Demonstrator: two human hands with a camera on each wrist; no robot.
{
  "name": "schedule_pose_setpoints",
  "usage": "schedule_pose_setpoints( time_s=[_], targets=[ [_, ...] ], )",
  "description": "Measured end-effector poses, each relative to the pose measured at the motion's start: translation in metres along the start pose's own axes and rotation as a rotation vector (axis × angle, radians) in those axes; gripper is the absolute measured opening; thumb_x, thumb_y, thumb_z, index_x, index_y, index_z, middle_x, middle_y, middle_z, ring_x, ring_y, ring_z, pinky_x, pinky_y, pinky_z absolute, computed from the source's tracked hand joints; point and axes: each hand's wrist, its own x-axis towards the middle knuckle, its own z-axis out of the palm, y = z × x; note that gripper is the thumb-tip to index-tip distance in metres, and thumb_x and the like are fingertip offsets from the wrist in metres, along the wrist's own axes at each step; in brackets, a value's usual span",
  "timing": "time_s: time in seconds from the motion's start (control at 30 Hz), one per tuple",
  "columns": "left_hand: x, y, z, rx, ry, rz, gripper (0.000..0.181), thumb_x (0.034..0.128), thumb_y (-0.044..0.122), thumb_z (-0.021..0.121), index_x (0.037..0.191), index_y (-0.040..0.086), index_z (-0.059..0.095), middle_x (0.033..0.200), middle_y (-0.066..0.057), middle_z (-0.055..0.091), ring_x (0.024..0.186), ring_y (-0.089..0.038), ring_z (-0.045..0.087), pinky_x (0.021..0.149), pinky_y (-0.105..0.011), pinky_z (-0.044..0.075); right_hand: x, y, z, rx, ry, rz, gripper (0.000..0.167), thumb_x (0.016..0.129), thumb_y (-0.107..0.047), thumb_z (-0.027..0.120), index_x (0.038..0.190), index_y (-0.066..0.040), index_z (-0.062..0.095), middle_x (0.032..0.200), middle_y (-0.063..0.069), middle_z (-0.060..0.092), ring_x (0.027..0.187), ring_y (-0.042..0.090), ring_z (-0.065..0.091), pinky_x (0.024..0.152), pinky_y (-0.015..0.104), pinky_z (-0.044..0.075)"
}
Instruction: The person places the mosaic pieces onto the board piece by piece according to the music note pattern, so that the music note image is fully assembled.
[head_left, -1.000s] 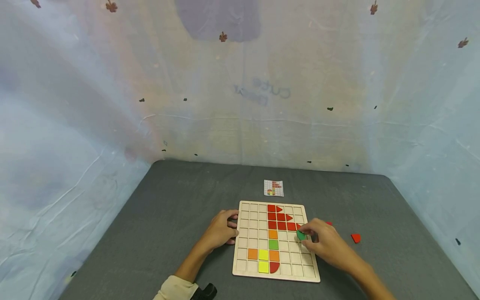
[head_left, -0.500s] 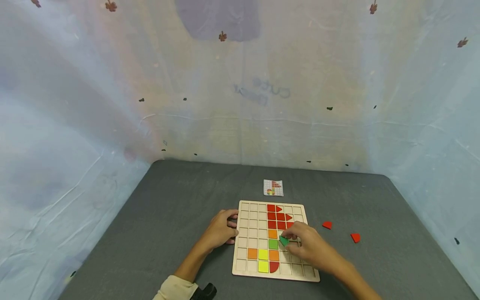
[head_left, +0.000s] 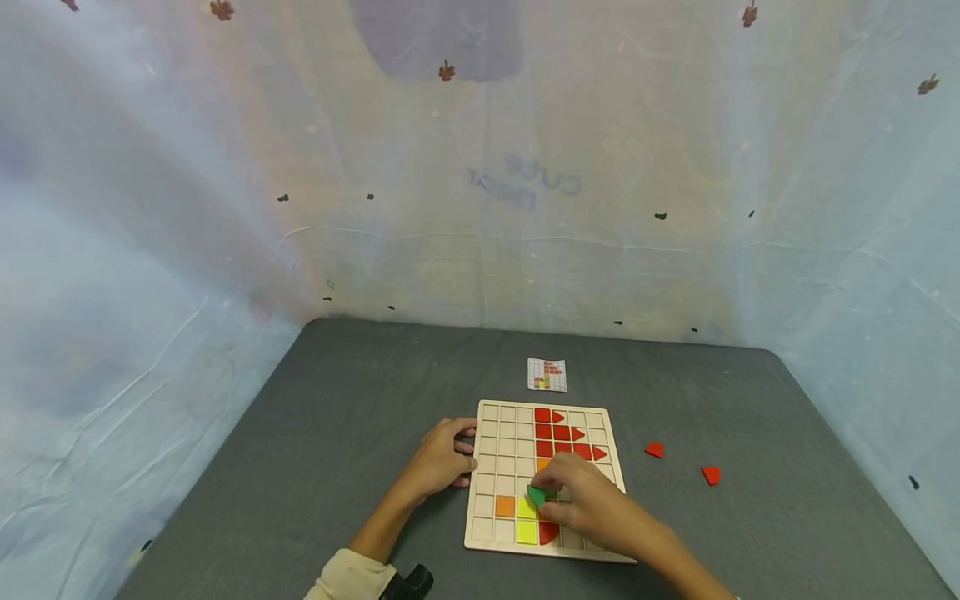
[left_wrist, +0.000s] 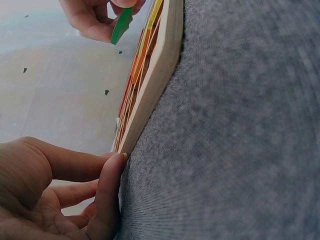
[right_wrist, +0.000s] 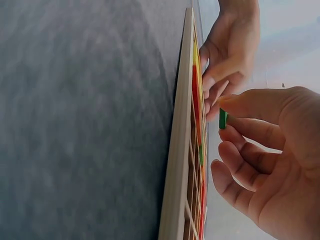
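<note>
A wooden grid board [head_left: 506,465] lies on the dark grey table, with red, orange, yellow and green pieces set in some squares. My left hand [head_left: 438,457] holds the board's left edge; in the left wrist view its thumb and a finger meet at the wooden rim. Above the lower middle of the board, my right hand [head_left: 588,500] pinches a green piece [head_left: 536,495] with a rounded side. The right wrist view shows this green piece [right_wrist: 223,119] edge-on between thumb and fingertips, apart from the board. The right hand covers part of the squares below it.
A small printed pattern card [head_left: 547,375] lies behind the board. Two loose red quarter-circle pieces [head_left: 655,450] are on the table to the right. A pale draped sheet [head_left: 480,275] rises behind the table and at both sides.
My right hand has carried the green piece leftward and nearer me across the board, uncovering the red triangle at right and a loose red piece. The left hand stays at the board's edge.
</note>
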Motion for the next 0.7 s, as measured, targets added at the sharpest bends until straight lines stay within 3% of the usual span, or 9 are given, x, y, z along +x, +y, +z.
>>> schedule_pose_setpoints(
  time_s=[0.27, 0.7],
  targets=[
    [0.0, 0.002, 0.0, -0.001, -0.004, -0.007, 0.065, 0.0838, -0.008, 0.073, 0.147, -0.002, 0.058, 0.131, -0.017, 0.057, 0.105, -0.027, 0.063, 0.059, -0.034, 0.064, 0.003, -0.009, 0.008, -0.01, -0.008, -0.039, 0.019, 0.092, -0.011, 0.08, 0.11, -0.015, 0.076, 0.109, -0.011, 0.064, 0.102, 0.007, 0.059, 0.092, 0.031, 0.057],
    [0.0, 0.002, 0.0, -0.001, -0.002, -0.018, 0.065, 0.0841, -0.008, 0.074, 0.147, -0.002, 0.057, 0.131, -0.016, 0.057, 0.106, -0.027, 0.064, 0.059, -0.034, 0.064, 0.007, -0.02, 0.018, 0.004, -0.052, -0.087, 0.02, 0.089, -0.011, 0.081, 0.107, -0.017, 0.075, 0.104, -0.011, 0.064, 0.096, 0.005, 0.056, 0.084, 0.024, 0.054]
  ],
)
